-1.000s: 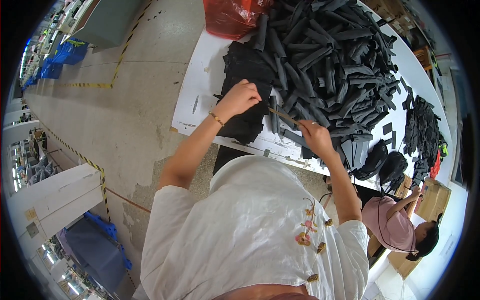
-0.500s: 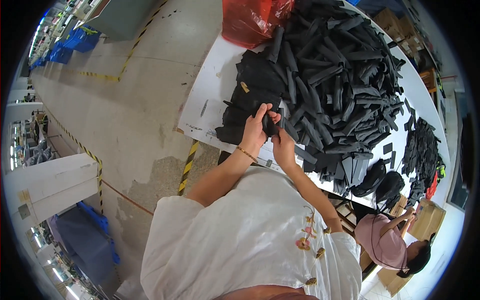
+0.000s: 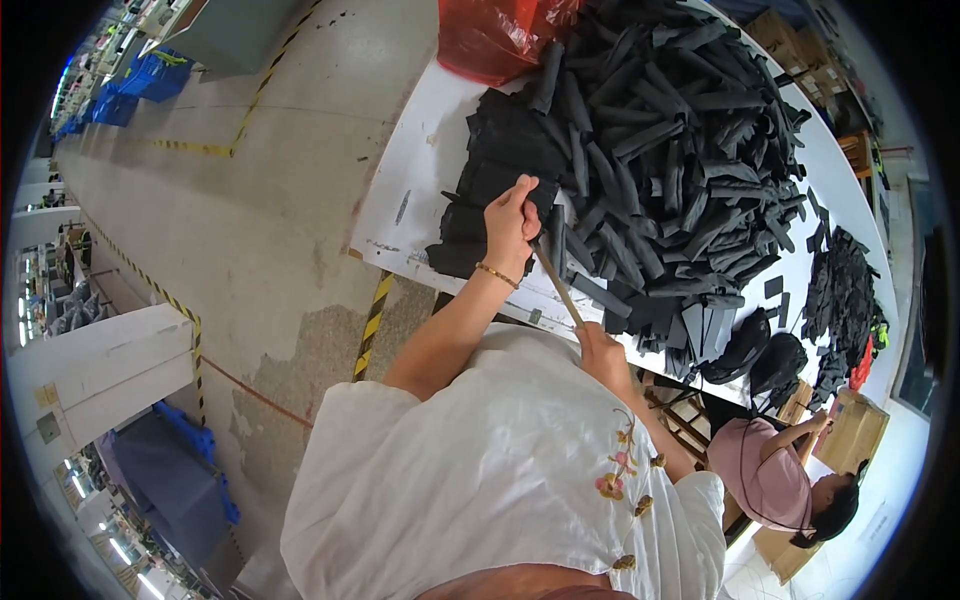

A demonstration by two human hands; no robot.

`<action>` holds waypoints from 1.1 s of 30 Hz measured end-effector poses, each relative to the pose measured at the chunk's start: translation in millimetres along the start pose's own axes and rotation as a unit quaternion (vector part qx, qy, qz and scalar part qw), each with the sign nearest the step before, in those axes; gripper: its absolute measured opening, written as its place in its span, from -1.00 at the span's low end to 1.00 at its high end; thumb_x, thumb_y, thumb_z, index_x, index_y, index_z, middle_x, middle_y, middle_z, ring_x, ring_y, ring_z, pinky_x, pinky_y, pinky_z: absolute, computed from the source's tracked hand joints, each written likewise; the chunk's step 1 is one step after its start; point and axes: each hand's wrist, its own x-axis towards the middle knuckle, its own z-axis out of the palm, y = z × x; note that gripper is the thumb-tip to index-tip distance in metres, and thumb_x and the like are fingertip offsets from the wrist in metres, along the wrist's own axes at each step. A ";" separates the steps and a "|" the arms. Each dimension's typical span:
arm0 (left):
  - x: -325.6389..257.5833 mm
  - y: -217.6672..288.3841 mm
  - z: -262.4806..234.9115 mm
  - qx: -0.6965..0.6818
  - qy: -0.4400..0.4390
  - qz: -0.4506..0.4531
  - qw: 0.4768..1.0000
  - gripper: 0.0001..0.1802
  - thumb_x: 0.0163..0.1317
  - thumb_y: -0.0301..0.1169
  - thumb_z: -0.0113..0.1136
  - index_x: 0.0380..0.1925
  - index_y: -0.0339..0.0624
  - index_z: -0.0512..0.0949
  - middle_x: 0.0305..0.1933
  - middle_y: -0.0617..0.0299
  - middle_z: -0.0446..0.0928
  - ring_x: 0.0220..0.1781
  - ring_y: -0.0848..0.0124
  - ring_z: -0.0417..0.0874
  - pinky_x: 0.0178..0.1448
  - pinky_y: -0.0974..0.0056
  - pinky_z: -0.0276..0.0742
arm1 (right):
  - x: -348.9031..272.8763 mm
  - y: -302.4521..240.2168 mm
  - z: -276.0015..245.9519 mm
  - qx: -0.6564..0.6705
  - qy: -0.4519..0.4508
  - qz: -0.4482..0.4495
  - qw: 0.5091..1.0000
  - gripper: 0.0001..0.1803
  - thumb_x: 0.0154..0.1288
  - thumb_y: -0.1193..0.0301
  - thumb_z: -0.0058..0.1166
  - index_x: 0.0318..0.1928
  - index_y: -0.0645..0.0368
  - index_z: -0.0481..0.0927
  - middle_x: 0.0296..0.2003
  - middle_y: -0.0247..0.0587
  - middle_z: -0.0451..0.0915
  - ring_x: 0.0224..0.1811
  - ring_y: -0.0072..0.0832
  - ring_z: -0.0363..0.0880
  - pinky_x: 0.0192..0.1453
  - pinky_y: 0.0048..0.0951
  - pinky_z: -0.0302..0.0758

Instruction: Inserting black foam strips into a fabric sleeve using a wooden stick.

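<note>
A tan strip runs slantwise, straight, between the two hands, above the near edge of the white tabletop. The left hand is curled closed at the strip's upper end, over flat black pieces that lie overlapping (whatever else sits inside that fist is hidden). The right hand, lower and closer to the body, pinches the strip's other end with bent fingers. A bracelet circles the left wrist.

Just right of the flat pieces spreads a big pile of black rolls; a red bag stands at the far side, beside both. Farther right lie two rounded black pouches and a smaller black heap. Past the tabletop, a co-worker in pink is near a cardboard box. Yellow-and-black tape marks the floor on the left.
</note>
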 end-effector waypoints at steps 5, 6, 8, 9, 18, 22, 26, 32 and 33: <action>12.6 5.7 6.4 0.026 -0.021 0.058 0.998 -0.60 0.35 -0.09 0.11 -0.18 -0.26 0.56 -0.69 0.31 0.39 -0.76 0.56 0.28 -0.66 0.43 0.15 | 4.6 -22.2 -26.5 0.052 -0.012 0.051 0.997 -0.89 0.34 0.47 0.02 -0.28 0.26 0.42 -0.58 0.15 0.51 -0.55 0.09 0.52 -0.54 -0.10 0.39; 12.8 9.7 12.1 0.047 -0.007 0.115 0.992 -0.55 0.35 -0.04 0.09 -0.11 -0.26 0.53 -0.63 0.27 0.44 -0.71 0.51 0.35 -0.63 0.40 0.24 | 9.5 -21.8 -29.5 0.081 -0.022 0.071 0.994 -0.89 0.35 0.48 0.01 -0.29 0.27 0.43 -0.57 0.16 0.51 -0.54 0.10 0.52 -0.53 -0.10 0.39; 1.7 10.5 18.6 -0.059 0.015 0.071 0.996 -0.46 0.34 0.04 0.06 -0.01 -0.25 0.44 -0.46 0.15 0.52 -0.60 0.42 0.47 -0.52 0.31 0.41 | 17.4 -19.8 -27.1 0.085 -0.007 0.065 0.994 -0.89 0.35 0.49 0.00 -0.31 0.28 0.43 -0.56 0.16 0.51 -0.52 0.11 0.52 -0.52 -0.11 0.39; -11.6 5.8 19.7 -0.034 0.000 -0.004 0.999 -0.48 0.33 0.03 0.08 -0.03 -0.24 0.43 -0.41 0.12 0.53 -0.57 0.39 0.50 -0.49 0.28 0.45 | 21.1 -20.2 -25.2 0.088 0.005 0.056 0.995 -0.88 0.36 0.49 -0.01 -0.32 0.29 0.43 -0.55 0.17 0.51 -0.51 0.11 0.52 -0.51 -0.12 0.39; 63.5 49.7 -28.7 -0.059 0.004 0.103 0.993 -0.73 0.39 -0.18 0.01 -0.37 -0.11 0.47 -0.75 0.48 0.11 -0.81 0.62 0.00 -0.75 0.45 -0.11 | -32.0 -2.1 -37.8 0.103 -0.078 0.010 0.992 -0.82 0.31 0.43 0.10 -0.36 0.31 0.48 -0.61 0.10 0.50 -0.61 -0.12 0.54 -0.50 -0.23 0.43; 55.4 28.3 -14.2 -0.110 0.015 0.016 0.994 -0.73 0.41 -0.18 -0.03 -0.37 -0.09 0.47 -0.73 0.49 0.11 -0.77 0.61 0.04 -0.70 0.46 -0.03 | -0.6 -3.6 -61.3 0.078 -0.008 0.101 0.992 -0.81 0.21 0.44 0.25 -0.37 0.29 0.52 -0.69 -0.17 0.46 -0.70 -0.58 0.34 -0.60 -0.48 0.31; 31.1 -20.5 -0.5 -0.098 0.011 -0.033 0.995 -0.70 0.42 -0.15 -0.06 -0.42 -0.04 0.46 -0.71 0.49 0.18 -0.74 0.60 0.14 -0.62 0.44 0.05 | 74.3 -17.5 -12.2 0.290 0.155 0.053 0.943 -0.61 0.19 0.38 0.31 -0.05 0.25 0.47 -0.58 -0.44 0.45 -0.58 -0.73 0.27 -0.53 -0.60 0.25; 20.9 -11.3 -5.1 -0.028 0.063 -0.020 0.997 -0.69 0.40 -0.16 -0.02 -0.44 -0.08 0.48 -0.71 0.46 0.27 -0.76 0.63 0.18 -0.67 0.49 0.08 | 107.4 -45.3 -12.4 0.542 0.105 0.130 0.824 -0.89 0.29 0.43 0.20 -0.33 0.16 0.54 -0.59 -0.50 0.43 -0.70 -0.85 0.15 -0.65 -0.71 0.00; 22.2 -4.0 -9.9 0.050 0.058 0.055 0.996 -0.67 0.40 -0.15 -0.01 -0.46 -0.10 0.48 -0.69 0.45 0.30 -0.76 0.64 0.21 -0.70 0.50 0.09 | 105.1 -42.5 -17.9 0.559 0.099 0.133 0.812 -0.87 0.29 0.41 0.20 -0.35 0.16 0.53 -0.61 -0.52 0.39 -0.71 -0.84 0.13 -0.65 -0.71 0.00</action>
